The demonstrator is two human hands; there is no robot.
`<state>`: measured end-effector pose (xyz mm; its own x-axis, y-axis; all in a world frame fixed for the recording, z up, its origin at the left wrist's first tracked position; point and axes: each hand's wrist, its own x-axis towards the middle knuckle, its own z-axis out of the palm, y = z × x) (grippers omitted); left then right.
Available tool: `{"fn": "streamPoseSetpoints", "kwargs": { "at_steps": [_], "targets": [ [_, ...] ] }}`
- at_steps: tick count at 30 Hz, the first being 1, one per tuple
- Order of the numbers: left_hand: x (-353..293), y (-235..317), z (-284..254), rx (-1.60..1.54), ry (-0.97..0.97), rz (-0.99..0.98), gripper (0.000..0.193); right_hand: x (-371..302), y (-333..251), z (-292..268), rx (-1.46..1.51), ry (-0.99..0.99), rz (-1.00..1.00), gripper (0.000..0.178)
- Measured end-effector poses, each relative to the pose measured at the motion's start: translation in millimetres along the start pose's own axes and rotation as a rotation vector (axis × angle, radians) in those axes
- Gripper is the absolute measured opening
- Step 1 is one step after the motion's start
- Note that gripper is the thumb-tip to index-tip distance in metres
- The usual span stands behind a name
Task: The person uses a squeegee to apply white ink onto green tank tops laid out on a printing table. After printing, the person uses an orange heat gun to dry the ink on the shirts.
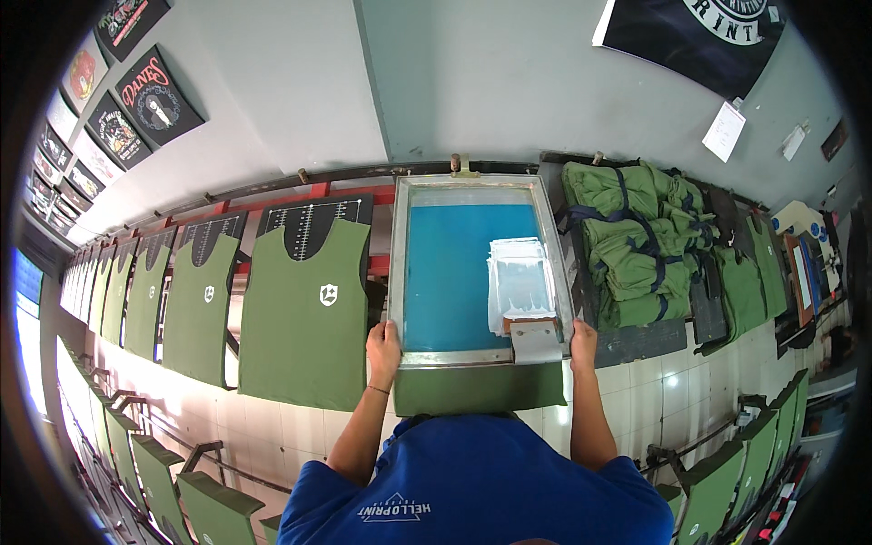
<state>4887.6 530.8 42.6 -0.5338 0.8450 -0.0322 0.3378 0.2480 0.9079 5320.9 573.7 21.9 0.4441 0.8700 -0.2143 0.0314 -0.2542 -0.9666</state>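
A metal screen-printing frame (399, 245) with blue mesh (450, 272) lies in front of me over a green shirt panel (477, 391), whose near end shows below it. My left hand (383, 352) is closed around the frame's near left corner. At the near right corner, my right hand (583, 345) grips the frame's side in the same way. White ink (520, 280) covers the right part of the mesh. A squeegee (538, 343) with a pale grip rests at the near right of the frame, across its near bar. The print area under the frame is hidden.
Left along the rack, green shirt panels (304, 336) with white shield prints lie on dark boards (345, 208). Right of the frame sits a pile of green garments (636, 245) tied with dark straps. More boards with green panels (218, 504) stand behind me on both sides.
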Motion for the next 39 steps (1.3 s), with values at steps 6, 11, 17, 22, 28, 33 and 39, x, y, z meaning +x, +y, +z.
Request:
{"fn": "streamPoseSetpoints", "kwargs": {
  "at_steps": [6, 11, 17, 22, 28, 33, 39],
  "targets": [
    [4, -8, 2, 0.049, 0.000, 0.005, 0.040, 3, -10, 10, 0.068, 0.023, 0.008, 0.029],
    [7, 6, -4, 0.113, -0.073, 0.035, 0.042, 2, -26, 10, 0.214, 0.010, 0.151, 0.032],
    [11, -6, -3, -0.117, -0.083, -0.266, 0.047, 7, -19, 9, 0.468, 0.060, 0.219, 0.043],
    [6, -11, 8, -0.401, -0.026, -0.269, 0.051, 14, 4, 9, 0.449, 0.072, 0.244, 0.048],
    [7, -34, 12, -0.451, -0.032, -0.295, 0.050, 18, 17, 14, 0.417, 0.103, 0.235, 0.044],
    [6, -35, 18, -0.404, -0.011, -0.283, 0.048, 19, 23, 14, 0.397, 0.130, 0.201, 0.046],
    [6, -32, 24, -0.341, 0.102, -0.208, 0.046, 18, 27, 16, 0.447, 0.149, 0.215, 0.047]
  ]
}}
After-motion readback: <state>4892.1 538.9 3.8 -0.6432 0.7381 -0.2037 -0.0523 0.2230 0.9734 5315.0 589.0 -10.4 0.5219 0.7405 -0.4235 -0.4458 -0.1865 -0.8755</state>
